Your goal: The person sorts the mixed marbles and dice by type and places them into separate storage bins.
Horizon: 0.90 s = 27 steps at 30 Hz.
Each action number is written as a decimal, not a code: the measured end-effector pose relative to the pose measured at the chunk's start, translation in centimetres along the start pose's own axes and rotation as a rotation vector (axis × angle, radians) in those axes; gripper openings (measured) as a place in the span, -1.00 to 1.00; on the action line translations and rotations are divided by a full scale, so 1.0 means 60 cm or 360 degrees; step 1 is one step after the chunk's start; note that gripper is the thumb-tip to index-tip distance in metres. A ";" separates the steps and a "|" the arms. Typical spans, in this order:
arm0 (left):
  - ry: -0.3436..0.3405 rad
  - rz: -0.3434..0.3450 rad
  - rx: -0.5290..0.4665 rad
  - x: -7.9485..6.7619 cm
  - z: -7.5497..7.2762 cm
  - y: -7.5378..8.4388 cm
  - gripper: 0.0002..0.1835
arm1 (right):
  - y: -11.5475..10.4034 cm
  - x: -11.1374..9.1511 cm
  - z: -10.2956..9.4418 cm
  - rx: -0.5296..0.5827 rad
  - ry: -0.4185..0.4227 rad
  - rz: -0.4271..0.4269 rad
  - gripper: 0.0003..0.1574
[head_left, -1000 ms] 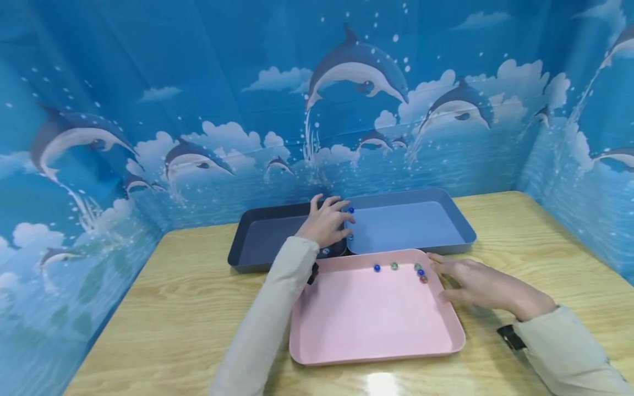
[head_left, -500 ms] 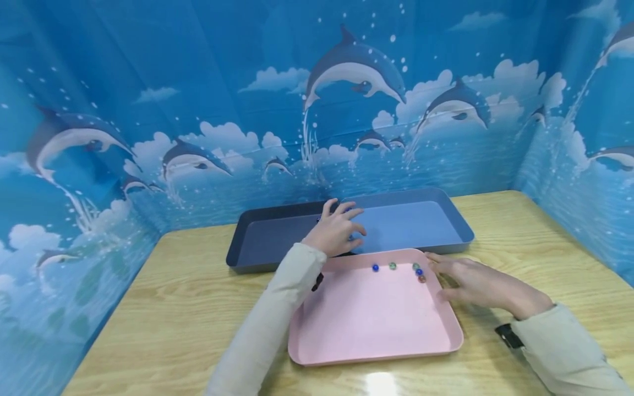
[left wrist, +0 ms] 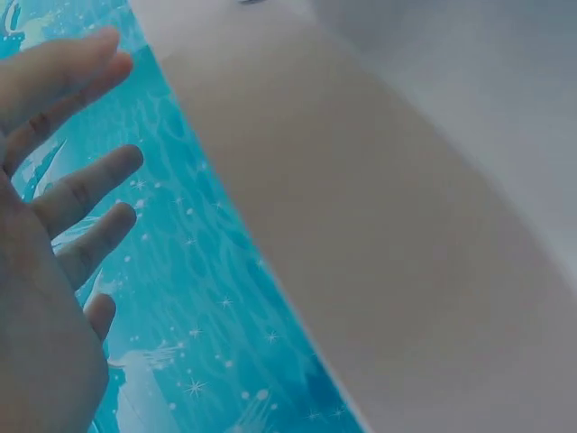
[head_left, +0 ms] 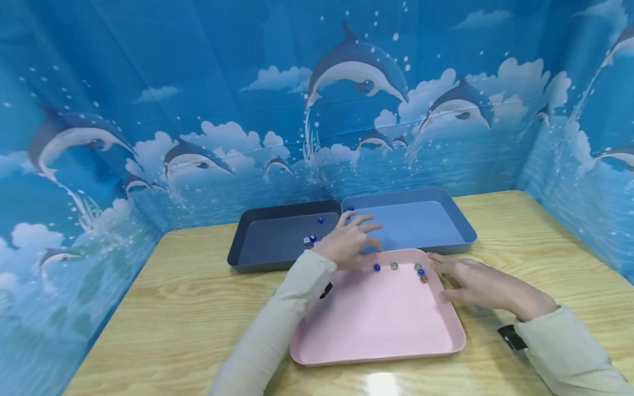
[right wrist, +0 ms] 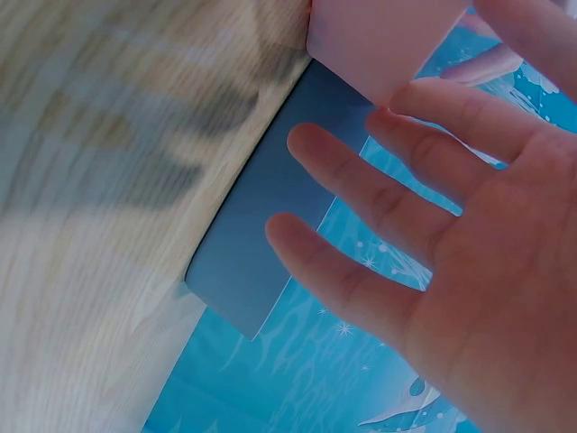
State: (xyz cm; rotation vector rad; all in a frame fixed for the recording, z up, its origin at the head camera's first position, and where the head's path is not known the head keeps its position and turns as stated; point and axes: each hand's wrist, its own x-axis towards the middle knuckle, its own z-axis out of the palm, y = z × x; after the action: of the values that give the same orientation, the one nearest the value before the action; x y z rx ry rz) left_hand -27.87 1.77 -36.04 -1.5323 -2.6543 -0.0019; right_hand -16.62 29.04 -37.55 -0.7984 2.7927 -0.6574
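My left hand [head_left: 351, 242], fingers spread, hovers over the pink tray's far left part, overlapping the blue tray's near edge in the head view. The left wrist view shows nothing in its palm. At the pink tray's [head_left: 376, 319] far right corner, my right hand [head_left: 475, 283] has straight fingers with the fingertips right at the rim. Inside that tray lie a blue marble [head_left: 377, 268], a green marble [head_left: 394, 265] and a small cluster with a reddish marble [head_left: 423, 279]. Several dice, among them a blue die [head_left: 321, 220], lie in the black tray [head_left: 262, 236].
The blue tray [head_left: 411, 223] stands beside the black one, behind the pink tray. A small dark blue piece [head_left: 351, 209] sits at its left end. A dolphin-print cloth [head_left: 238, 110] hangs behind the wooden table [head_left: 173, 319].
My left hand has moved right and nearer, from over the join of the black and blue trays to the pink tray's far edge, uncovering dice in the black tray. My right hand stays put.
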 end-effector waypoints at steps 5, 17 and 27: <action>-0.0034 0.0044 0.0008 0.004 0.010 0.005 -0.81 | -0.001 0.000 -0.001 0.0011 -0.0016 0.0019 -0.33; -0.0136 0.0047 0.0043 0.009 0.028 0.008 -0.75 | 0.001 0.001 -0.002 -0.0009 -0.0007 0.0016 -0.30; -0.0157 0.0049 0.0089 0.012 0.042 0.012 -0.77 | 0.000 0.000 0.000 -0.0019 0.0011 -0.0002 -0.30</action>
State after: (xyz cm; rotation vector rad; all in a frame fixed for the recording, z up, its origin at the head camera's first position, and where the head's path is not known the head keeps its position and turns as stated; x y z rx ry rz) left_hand -27.78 2.82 -38.52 -1.5958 -2.6795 0.1522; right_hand -16.62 29.04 -37.59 -0.8015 2.8050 -0.6457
